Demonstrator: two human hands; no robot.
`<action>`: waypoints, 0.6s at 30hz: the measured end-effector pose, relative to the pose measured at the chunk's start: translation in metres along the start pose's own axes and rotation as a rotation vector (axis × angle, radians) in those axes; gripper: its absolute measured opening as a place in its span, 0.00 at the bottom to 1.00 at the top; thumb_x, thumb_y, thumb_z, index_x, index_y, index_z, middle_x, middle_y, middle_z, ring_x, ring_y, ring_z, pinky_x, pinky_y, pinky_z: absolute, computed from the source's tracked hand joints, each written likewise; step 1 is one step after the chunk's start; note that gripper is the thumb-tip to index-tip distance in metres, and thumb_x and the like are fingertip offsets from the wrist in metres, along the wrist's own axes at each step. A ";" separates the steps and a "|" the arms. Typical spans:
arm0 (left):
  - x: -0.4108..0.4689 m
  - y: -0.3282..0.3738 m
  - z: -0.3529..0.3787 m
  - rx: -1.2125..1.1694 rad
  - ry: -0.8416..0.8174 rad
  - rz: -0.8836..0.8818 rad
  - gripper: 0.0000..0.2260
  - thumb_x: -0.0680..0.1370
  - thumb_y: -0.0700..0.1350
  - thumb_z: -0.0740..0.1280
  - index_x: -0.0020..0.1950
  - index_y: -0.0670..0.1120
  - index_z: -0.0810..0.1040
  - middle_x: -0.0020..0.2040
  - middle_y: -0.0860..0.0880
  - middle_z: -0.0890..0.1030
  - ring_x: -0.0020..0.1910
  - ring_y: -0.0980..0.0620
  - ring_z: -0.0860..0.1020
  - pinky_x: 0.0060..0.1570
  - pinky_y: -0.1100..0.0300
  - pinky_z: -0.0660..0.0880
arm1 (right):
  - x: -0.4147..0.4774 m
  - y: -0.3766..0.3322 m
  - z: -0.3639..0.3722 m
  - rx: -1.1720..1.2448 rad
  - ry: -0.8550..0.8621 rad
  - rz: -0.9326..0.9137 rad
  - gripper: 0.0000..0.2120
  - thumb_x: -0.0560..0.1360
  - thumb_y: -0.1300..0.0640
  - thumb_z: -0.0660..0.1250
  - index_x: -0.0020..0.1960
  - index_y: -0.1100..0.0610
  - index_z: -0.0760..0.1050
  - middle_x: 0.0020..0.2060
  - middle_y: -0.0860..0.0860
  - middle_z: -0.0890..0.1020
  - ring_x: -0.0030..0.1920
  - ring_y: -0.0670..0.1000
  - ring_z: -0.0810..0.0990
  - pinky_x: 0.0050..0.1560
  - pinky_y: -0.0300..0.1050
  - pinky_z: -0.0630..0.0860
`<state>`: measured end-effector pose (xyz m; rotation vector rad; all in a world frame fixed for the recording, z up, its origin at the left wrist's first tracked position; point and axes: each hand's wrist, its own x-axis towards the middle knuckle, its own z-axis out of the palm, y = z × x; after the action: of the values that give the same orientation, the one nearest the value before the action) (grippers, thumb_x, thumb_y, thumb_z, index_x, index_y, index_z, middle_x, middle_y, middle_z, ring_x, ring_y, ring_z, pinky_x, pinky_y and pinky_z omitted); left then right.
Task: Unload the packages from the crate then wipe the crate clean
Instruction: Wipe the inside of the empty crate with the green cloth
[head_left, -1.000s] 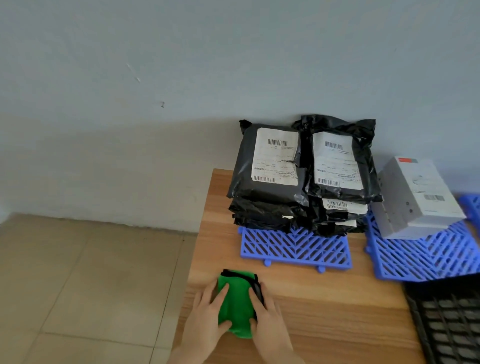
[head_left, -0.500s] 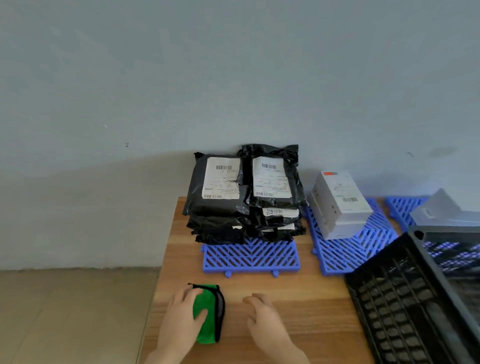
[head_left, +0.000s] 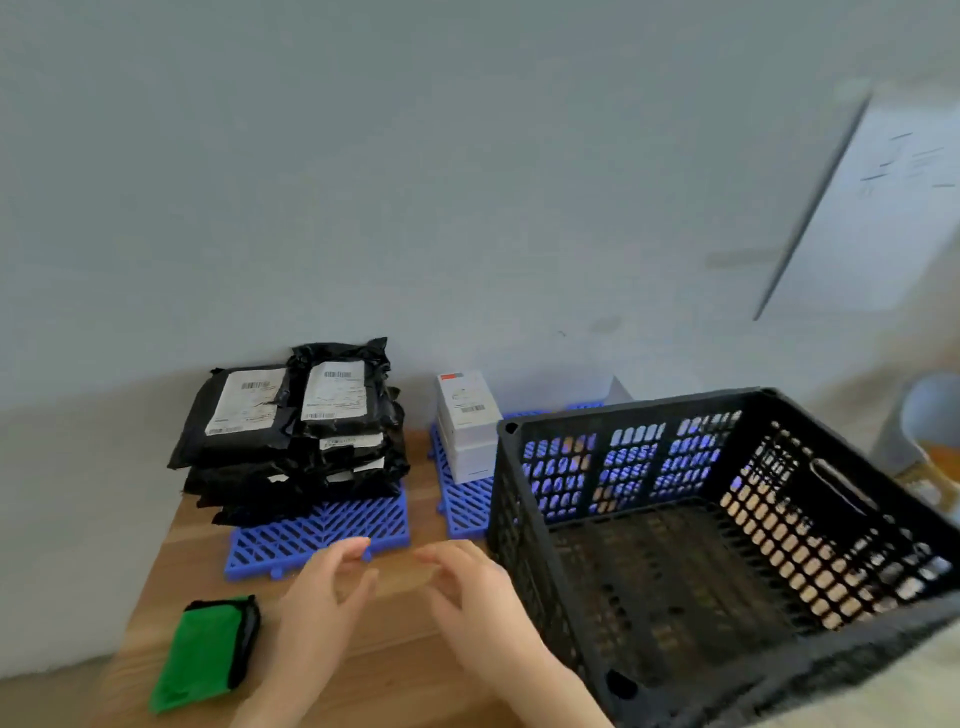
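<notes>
Both hands — left hand (head_left: 324, 597), right hand (head_left: 470, 597) — are hovering loosely spread, holding nothing, beside the emptied black perforated plastic crate (head_left: 727, 545); wiping should begin by taking the folded green cloth (head_left: 200, 652) lying left of the crate.

A black perforated plastic crate (head_left: 717, 545) sits tilted at the desk's right, nothing inside it. Black mailer packages (head_left: 296, 436) with white labels lie stacked at the back left; white boxed packages (head_left: 466, 423) stand beside them. A folded green cloth (head_left: 202, 652) lies front left
</notes>
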<state>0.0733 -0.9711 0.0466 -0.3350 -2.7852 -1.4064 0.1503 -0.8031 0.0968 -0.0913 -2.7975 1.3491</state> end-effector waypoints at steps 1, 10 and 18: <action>-0.004 0.019 0.007 -0.030 0.003 0.015 0.13 0.75 0.42 0.72 0.55 0.56 0.75 0.54 0.55 0.79 0.52 0.56 0.78 0.53 0.56 0.74 | -0.011 0.002 -0.021 0.005 0.035 -0.019 0.16 0.77 0.59 0.62 0.64 0.49 0.74 0.57 0.41 0.74 0.54 0.41 0.75 0.57 0.32 0.71; -0.017 0.129 0.072 -0.090 -0.050 0.083 0.11 0.77 0.44 0.69 0.59 0.53 0.78 0.55 0.57 0.79 0.52 0.63 0.77 0.43 0.73 0.69 | -0.058 0.045 -0.173 0.052 0.190 0.034 0.14 0.79 0.55 0.63 0.63 0.44 0.73 0.52 0.38 0.79 0.47 0.37 0.77 0.43 0.27 0.73; 0.022 0.176 0.116 -0.075 0.020 0.077 0.11 0.78 0.43 0.69 0.60 0.51 0.78 0.55 0.56 0.80 0.53 0.61 0.77 0.47 0.71 0.69 | -0.016 0.119 -0.258 -0.084 0.089 0.011 0.15 0.79 0.55 0.62 0.65 0.45 0.72 0.51 0.39 0.78 0.47 0.38 0.77 0.43 0.29 0.72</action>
<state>0.0965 -0.7735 0.1188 -0.4213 -2.6776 -1.4913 0.1858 -0.5292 0.1641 -0.1644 -2.7830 1.1979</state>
